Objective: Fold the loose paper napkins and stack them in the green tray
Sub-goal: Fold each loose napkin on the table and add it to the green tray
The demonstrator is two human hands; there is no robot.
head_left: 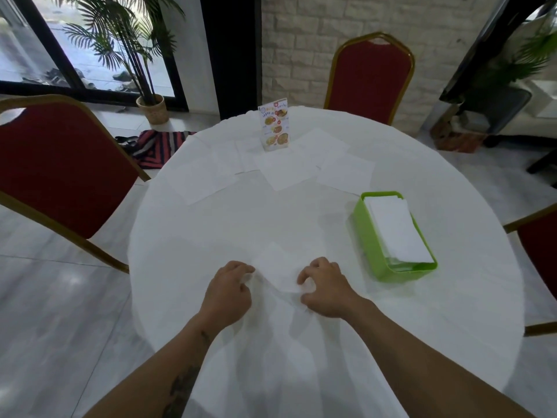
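Two hands, left hand (229,292) and right hand (324,289), pinch one paper napkin (278,265) at its near corners; white-on-white tablecloth (241,224) risks snagging, skewing the fold, with the green tray (366,236) at two o'clock.

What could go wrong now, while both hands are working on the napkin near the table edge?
1. The left hand and right hand press a thin napkin on a loose white tablecloth; the cloth may bunch, giving a crooked fold.
2. The stack in the green tray lies slightly askew, so another napkin may slide.
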